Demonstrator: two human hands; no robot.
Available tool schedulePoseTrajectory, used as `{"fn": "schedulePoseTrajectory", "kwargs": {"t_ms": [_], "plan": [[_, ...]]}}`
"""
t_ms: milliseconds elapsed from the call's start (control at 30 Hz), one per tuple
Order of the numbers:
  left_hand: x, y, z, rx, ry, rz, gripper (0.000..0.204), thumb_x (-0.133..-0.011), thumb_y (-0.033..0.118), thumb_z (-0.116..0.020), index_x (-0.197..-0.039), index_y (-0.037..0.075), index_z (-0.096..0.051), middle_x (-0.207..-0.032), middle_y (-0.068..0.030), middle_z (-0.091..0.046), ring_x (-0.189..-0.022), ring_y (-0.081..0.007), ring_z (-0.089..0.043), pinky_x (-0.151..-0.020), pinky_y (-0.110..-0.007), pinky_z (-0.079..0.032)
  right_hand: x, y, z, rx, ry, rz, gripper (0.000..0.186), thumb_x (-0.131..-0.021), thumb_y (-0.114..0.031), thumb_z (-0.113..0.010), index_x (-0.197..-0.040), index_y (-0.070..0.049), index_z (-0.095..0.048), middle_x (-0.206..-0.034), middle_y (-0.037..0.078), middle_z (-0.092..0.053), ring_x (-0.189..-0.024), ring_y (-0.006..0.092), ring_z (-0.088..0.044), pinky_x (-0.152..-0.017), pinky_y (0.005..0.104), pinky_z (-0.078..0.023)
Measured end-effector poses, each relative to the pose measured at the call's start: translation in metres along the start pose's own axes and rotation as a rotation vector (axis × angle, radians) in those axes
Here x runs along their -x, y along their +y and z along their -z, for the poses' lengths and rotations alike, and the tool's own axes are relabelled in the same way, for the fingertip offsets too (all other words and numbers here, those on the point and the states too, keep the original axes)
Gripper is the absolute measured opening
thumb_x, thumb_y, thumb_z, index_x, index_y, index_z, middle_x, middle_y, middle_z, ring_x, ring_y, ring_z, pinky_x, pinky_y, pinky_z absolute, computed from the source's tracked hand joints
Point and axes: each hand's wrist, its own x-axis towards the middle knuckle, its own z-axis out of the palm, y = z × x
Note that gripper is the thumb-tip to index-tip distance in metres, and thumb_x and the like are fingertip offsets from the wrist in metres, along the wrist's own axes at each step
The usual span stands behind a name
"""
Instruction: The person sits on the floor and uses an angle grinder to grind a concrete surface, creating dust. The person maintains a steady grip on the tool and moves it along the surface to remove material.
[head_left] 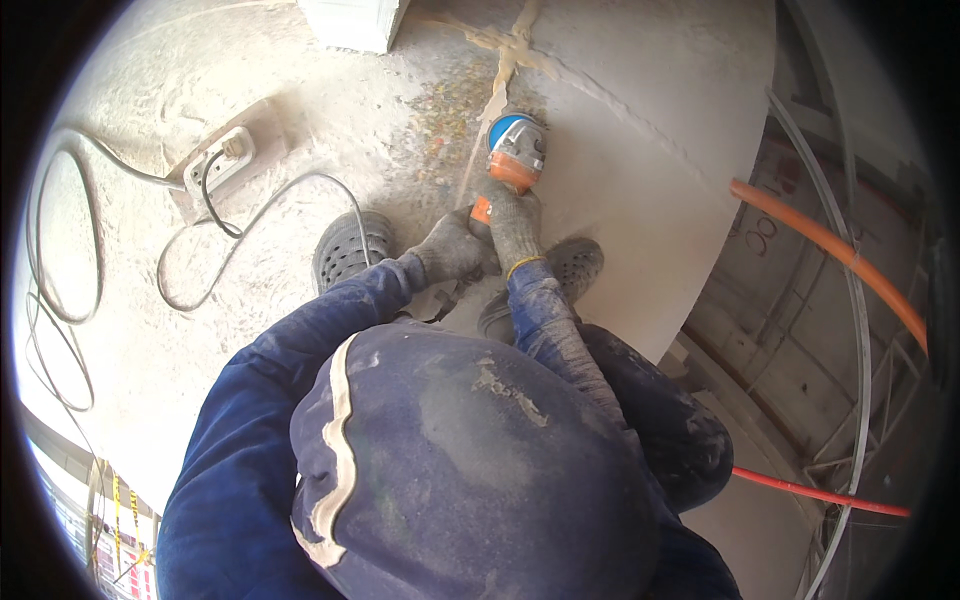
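An orange and grey angle grinder (518, 165) with a blue round front rests at the dusty floor surface, just below a tan raised seam. My right hand (515, 225), in a grey glove, is wrapped round its body. Close beside it, my left hand (450, 248), also gloved, is closed on the tool's rear part, and its fingertips are partly hidden. The tan seam (503, 75) runs away from the tool and crosses another line farther off. Mottled, roughened ground (440, 130) lies left of the grinder. Whether the disc touches the floor, I cannot tell.
A white socket strip (222, 158) sits on a board at the left, with a black cable (290, 185) looping toward my feet. A white block (355, 22) stands far ahead. On the right the floor ends at an edge, beyond which an orange pipe (830, 240) and metal framing show.
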Motion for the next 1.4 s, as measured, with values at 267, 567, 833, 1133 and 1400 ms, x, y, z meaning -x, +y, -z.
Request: {"fn": "schedulePoseTrajectory", "kwargs": {"t_ms": [267, 567, 833, 1133, 1400], "plan": [[0.003, 0.003, -0.004, -0.012, 0.025, 0.043, 0.064, -0.075, -0.005, -0.085, -0.133, 0.001, -0.058, -0.092, -0.0074, -0.073, -0.070, -0.0156, -0.070, -0.055, -0.033, -0.056, 0.001, 0.001, 0.004, 0.010, -0.056, -0.015, 0.050, -0.085, -0.034, -0.087, -0.117, 0.001, -0.071, -0.101, 0.005, -0.072, -0.086, 0.0147, -0.068, -0.076, 0.0343, -0.056], [0.015, 0.006, -0.005, -0.085, 0.004, 0.063, 0.055, -0.076, -0.001, -0.086, -0.126, 0.000, -0.061, -0.088, -0.0074, -0.074, -0.072, -0.0158, -0.071, -0.058, -0.033, -0.059, 0.004, 0.017, 0.005, 0.069, -0.050, 0.000, 0.047, -0.087, -0.033, -0.085, -0.117, 0.001, -0.071, -0.098, 0.005, -0.072, -0.082, 0.0150, -0.068, -0.072, 0.0337, -0.056], [0.014, 0.004, -0.005, -0.060, -0.013, 0.091, 0.057, -0.076, -0.002, -0.087, -0.127, 0.002, -0.061, -0.090, -0.0087, -0.074, -0.069, -0.0167, -0.072, -0.057, -0.034, -0.059, 0.003, 0.017, 0.011, 0.067, -0.083, 0.013, 0.043, -0.085, -0.031, -0.085, -0.108, 0.002, -0.071, -0.098, 0.006, -0.072, -0.079, 0.0156, -0.067, -0.071, 0.0365, -0.055], [0.002, 0.011, -0.008, -0.029, 0.020, 0.036, 0.059, -0.077, -0.003, -0.085, -0.130, 0.001, -0.060, -0.092, -0.0076, -0.074, -0.070, -0.0153, -0.071, -0.055, -0.033, -0.057, -0.010, 0.000, 0.007, 0.043, -0.078, 0.022, 0.041, -0.085, -0.029, -0.086, -0.107, 0.002, -0.071, -0.097, 0.005, -0.072, -0.079, 0.0166, -0.068, -0.072, 0.0363, -0.055], [-0.015, 0.017, -0.006, 0.048, 0.078, -0.064, 0.057, -0.079, 0.000, -0.084, -0.131, 0.000, -0.061, -0.088, -0.0062, -0.074, -0.071, -0.0155, -0.071, -0.057, -0.033, -0.057, -0.033, -0.006, 0.005, 0.196, -0.073, 0.025, 0.045, -0.085, -0.032, -0.087, -0.109, 0.002, -0.070, -0.099, 0.004, -0.071, -0.079, 0.0156, -0.067, -0.071, 0.0354, -0.056]]}}
